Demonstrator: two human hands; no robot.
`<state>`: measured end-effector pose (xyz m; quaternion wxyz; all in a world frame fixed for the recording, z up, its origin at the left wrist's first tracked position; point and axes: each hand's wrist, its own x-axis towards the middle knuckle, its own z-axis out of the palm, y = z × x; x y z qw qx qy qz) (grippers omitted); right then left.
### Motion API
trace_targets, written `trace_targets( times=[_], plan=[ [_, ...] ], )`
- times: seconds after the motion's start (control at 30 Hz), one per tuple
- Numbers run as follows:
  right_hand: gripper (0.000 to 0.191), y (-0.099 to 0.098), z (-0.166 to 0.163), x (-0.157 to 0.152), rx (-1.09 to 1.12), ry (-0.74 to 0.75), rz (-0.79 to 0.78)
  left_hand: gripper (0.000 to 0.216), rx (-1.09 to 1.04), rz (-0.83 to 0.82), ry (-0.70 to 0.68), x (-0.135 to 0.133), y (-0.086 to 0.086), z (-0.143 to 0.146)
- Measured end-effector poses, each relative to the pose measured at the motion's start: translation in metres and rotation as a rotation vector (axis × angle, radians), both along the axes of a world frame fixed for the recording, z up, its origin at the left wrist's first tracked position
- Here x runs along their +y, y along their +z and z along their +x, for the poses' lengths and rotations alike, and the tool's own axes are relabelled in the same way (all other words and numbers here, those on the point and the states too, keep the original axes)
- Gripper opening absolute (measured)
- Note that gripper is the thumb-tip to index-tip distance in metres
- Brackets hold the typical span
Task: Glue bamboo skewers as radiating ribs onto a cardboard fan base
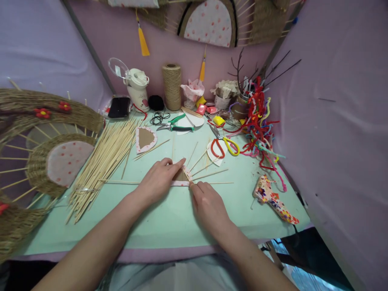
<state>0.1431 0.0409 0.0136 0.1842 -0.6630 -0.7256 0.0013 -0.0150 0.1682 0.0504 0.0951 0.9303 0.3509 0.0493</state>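
My left hand (157,179) lies flat, fingers together, pressing down on a small half-round cardboard piece (182,176) edged in spotted fabric, at the middle of the pale green table (169,222). Several thin bamboo sticks (209,174) fan out from that piece toward the right and back. My right hand (209,206) sits just right of the piece, its fingers curled with the fingertips pinching at the piece's lower right corner, where a stick meets it. What exactly the fingertips hold is hidden.
A big pile of bamboo sticks (104,161) lies left. A woven fan (39,161) covers the left edge. Green pliers (176,127), red-and-yellow scissors (224,146), pipe cleaners (257,121), a twine spool (171,86), a glue gun (274,199) and another cardboard piece (146,138) surround them.
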Motion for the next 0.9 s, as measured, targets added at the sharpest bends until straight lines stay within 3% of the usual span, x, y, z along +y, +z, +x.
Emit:
trace_targets(
  times=[0.9],
  plan=[
    [0.028,-0.0010,0.0012,0.0002,-0.022,0.015,-0.018,0.060,0.016,0.015,0.004,0.0037,-0.0063,-0.0010]
  ],
)
